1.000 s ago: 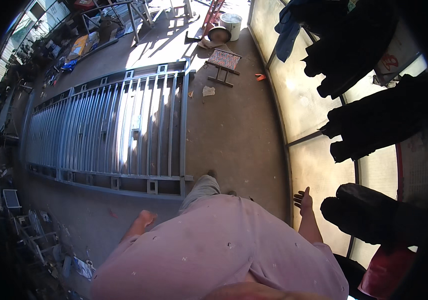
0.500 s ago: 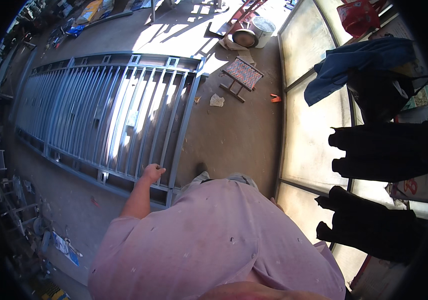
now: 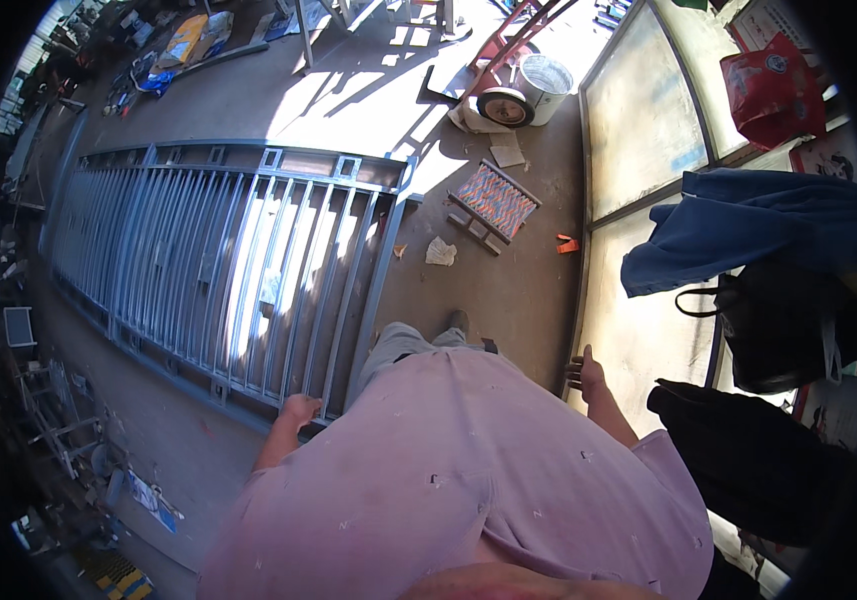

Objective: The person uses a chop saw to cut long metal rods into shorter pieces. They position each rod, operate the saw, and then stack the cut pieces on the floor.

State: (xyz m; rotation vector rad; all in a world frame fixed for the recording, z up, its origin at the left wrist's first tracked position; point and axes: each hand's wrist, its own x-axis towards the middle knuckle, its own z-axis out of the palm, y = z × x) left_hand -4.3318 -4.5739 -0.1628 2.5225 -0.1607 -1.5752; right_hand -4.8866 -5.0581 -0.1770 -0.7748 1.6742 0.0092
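Note:
My left hand hangs over the near right corner of a grey metal railing frame, a long panel of many parallel bars lying low on my left. The back of this hand faces up, and its fingers are mostly hidden. I cannot tell whether it touches the frame. My right hand is held out at my right side with fingers apart and nothing in it. It is nearest to a row of framed, cloudy pale panels along the right. My feet stand on the brown floor between frame and panels.
Ahead lies a folding stool with a woven seat, beside crumpled paper and an orange object. Farther off are a metal bucket and a wheeled cart. A blue garment, black bag and red bag hang right.
My right hand has come into full view at my right side, fingers spread. My left hand has dropped back toward my body. The stool, bucket and hanging clothes sit lower in the view.

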